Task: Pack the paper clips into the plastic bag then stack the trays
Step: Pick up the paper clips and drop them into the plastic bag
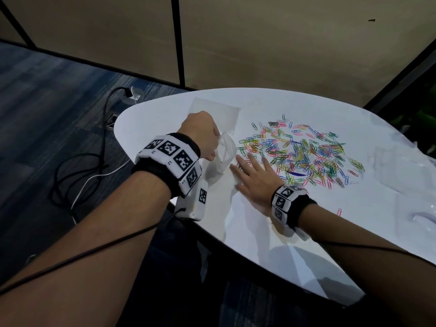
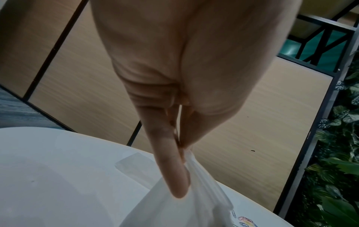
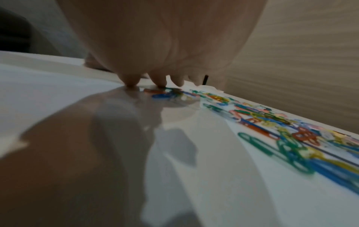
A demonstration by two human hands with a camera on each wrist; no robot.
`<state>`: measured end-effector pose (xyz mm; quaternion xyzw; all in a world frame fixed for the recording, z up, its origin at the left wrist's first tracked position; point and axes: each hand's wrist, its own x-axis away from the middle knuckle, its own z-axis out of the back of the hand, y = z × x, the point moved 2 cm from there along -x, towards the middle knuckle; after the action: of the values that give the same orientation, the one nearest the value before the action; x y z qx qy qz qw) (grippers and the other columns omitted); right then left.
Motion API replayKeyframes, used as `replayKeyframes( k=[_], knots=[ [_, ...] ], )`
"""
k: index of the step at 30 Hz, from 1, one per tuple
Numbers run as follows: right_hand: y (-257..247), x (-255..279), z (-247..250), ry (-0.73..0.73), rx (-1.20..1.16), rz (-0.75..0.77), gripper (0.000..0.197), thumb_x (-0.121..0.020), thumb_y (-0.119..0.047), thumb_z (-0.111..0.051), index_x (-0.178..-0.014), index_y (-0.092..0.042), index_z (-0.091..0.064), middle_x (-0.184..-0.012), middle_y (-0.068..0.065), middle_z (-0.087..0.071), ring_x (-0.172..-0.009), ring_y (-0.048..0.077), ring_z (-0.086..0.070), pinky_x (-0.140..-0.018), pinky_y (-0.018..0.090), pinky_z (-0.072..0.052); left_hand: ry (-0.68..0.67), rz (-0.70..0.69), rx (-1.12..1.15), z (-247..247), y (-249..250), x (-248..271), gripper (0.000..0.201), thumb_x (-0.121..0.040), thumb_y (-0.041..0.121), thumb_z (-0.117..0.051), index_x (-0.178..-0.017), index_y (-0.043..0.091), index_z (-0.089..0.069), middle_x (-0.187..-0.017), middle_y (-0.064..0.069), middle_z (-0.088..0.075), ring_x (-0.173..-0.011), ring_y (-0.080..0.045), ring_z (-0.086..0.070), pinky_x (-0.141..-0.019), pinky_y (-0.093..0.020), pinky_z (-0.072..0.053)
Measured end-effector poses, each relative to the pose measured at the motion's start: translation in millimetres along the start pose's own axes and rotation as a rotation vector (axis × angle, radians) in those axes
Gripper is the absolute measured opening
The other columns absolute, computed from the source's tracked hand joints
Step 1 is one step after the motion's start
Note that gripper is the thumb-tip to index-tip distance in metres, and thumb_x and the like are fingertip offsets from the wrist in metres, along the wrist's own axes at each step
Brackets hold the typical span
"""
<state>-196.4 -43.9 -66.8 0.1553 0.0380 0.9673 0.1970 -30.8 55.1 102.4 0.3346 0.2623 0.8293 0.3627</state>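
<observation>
Progress: early; paper clips strewn loose over the worktop, none visibly bagged.
Left: packing all clips, then stacking the clear trays beyond the pile.
Left hand: pinching the plastic bag by its mouth, lifted beside the pile.
Right hand: flat, fingers spread, fingertips touching the pile's near edge, beside the bag.

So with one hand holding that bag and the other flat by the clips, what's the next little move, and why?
Probably a short sweep: the right hand lies flat with straight fingers at the near-left edge of the paper clips, while the left hand pinches the plastic bag just beside them. Raking a few clips toward the bag's mouth looks likeliest, though whether the mouth is open is unclear.
</observation>
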Motion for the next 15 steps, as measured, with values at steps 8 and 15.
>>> replayKeyframes(
  k=[8, 15],
  knots=[
    [18.2, 24.3, -7.3, 0.026, -0.130, 0.056, 0.042, -0.097, -0.009, -0.047, -0.138, -0.002, -0.043, -0.144, 0.020, -0.042, -0.124, 0.039, -0.048, -0.092, 0.048, -0.051, -0.037, 0.011, -0.039, -2.6, 8.9, 1.6, 0.030, -0.095, -0.005, -0.051, -0.117, 0.004, -0.069, -0.090, -0.022, -0.076, -0.082, -0.033, -0.077, -0.085, -0.042, -0.062],
    [36.5, 38.8, 12.8, 0.075, -0.244, -0.116, 0.018, -0.090, -0.005, -0.054, -0.085, -0.004, -0.072, -0.081, 0.010, -0.062, -0.073, 0.029, -0.059, -0.065, 0.033, -0.047, -0.043, 0.003, -0.043, -6.9, 10.9, 4.3, 0.031, -0.096, -0.005, -0.046, -0.116, 0.003, -0.068, -0.089, -0.023, -0.075, -0.081, -0.033, -0.077, -0.084, -0.041, -0.062]
  ],
)
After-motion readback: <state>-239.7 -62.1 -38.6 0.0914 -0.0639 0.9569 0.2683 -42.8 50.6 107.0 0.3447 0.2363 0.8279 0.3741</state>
